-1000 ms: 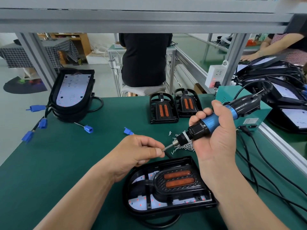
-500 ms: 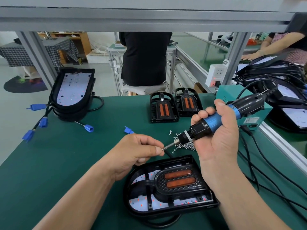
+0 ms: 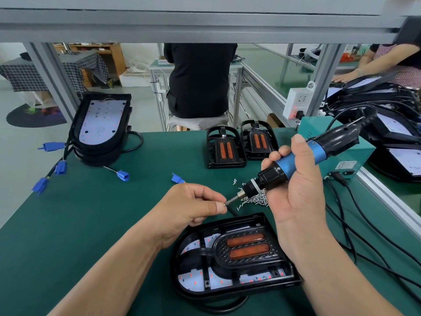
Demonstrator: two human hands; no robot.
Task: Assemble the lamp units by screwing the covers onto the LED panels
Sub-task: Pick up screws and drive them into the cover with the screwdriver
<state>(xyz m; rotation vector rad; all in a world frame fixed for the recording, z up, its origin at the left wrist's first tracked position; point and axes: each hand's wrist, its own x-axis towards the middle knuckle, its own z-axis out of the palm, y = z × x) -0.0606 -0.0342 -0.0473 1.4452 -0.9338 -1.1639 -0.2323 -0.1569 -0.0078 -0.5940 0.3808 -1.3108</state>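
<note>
Head view: our left hand (image 3: 191, 208) pinches a small screw (image 3: 224, 203) between thumb and forefinger, touching the bit tip of the electric screwdriver (image 3: 293, 165), which our right hand (image 3: 296, 190) clamps around its blue barrel. The lamp unit (image 3: 234, 258), cover seated on its LED panel, lies on the green surface (image 3: 91, 224) just below both hands. Loose screws (image 3: 255, 198) lie beyond. We judge the step as loading a screw; next calls for seating it on the bit, then lowering onto a cover hole.
</note>
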